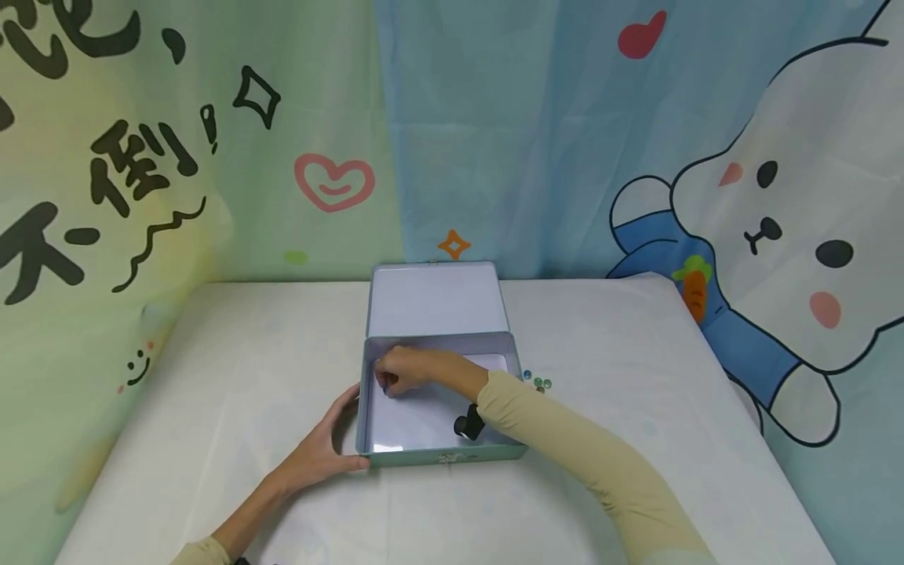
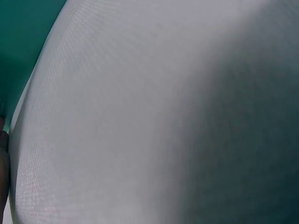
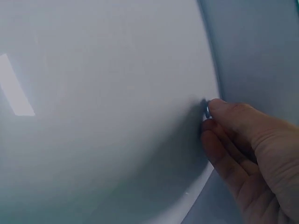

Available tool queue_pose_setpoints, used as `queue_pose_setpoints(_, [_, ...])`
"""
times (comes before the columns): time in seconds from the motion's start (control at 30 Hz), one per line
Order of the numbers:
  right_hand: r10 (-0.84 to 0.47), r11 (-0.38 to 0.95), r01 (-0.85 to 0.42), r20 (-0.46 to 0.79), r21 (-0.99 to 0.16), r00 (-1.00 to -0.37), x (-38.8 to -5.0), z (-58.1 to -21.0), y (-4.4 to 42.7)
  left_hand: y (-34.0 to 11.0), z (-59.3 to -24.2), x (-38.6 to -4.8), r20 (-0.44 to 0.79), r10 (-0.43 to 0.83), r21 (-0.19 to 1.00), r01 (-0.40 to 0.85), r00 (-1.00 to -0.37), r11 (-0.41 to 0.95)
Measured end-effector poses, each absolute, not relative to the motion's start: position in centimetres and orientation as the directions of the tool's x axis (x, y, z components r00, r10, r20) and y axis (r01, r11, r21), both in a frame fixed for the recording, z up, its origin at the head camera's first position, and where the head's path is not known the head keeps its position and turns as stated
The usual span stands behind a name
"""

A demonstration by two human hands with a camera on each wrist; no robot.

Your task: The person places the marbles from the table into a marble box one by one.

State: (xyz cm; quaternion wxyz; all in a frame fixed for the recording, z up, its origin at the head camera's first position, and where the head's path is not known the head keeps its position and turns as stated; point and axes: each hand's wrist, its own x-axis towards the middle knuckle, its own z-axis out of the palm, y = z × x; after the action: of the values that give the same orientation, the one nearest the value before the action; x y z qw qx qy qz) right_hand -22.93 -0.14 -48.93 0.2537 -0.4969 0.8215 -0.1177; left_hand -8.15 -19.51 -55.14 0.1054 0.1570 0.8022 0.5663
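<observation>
A hinged tin box (image 1: pixel 443 454) stands with its lid (image 1: pixel 438 302) raised at the back. Inside it, near the left wall, my right hand (image 1: pixel 406 370) pinches a small shiny glass marble (image 3: pixel 207 111) between thumb and fingertips, just at the pale box floor (image 3: pixel 103 93). Most of the marble is hidden by the fingers. My left hand (image 1: pixel 321 447) rests against the box's left front corner, fingers straight along the left side and thumb at the front. In the left wrist view, only a sliver of that hand (image 2: pixel 3 172) shows beside the green box wall (image 2: pixel 23 42).
Several small marbles (image 1: pixel 538 382) lie on the white tablecloth (image 1: pixel 607 345) just right of the box. A black wrist camera (image 1: pixel 469 424) sits on the right wrist, over the box. A printed curtain (image 1: pixel 466 141) hangs behind the table.
</observation>
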Motion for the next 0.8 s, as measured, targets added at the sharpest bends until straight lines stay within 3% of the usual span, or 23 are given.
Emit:
queue_pose_setpoints(0.27, [-0.883, 0.469, -0.764, -0.259, -0.444, -0.392, -23.2, -46.9, 1.4, -19.4, -55.1, -8.1, 0.033, 0.364, 0.931, 0.161, -0.931, 0.326])
queue_pose_setpoints(0.5, [-0.902, 0.424, -0.727, -0.181, -0.541, -0.391, -23.2, -43.8, 5.4, -19.4, -55.3, -8.3, 0.029, 0.357, 0.928, 0.158, -0.934, 0.337])
queue_pose_setpoints(0.67, [-0.879, 0.421, -0.682, -0.083, -0.598, -0.47, -22.7, -42.0, 10.0, -19.3, -55.2, -8.4, 0.046, 0.353, 0.928, 0.171, -0.935, 0.332])
queue_pose_setpoints(0.8, [-0.822, 0.414, -0.648, 0.044, -0.64, -0.568, -22.1, -41.7, 13.6, -19.3, -55.2, -8.1, 0.055, 0.356, 0.93, 0.177, -0.933, 0.321])
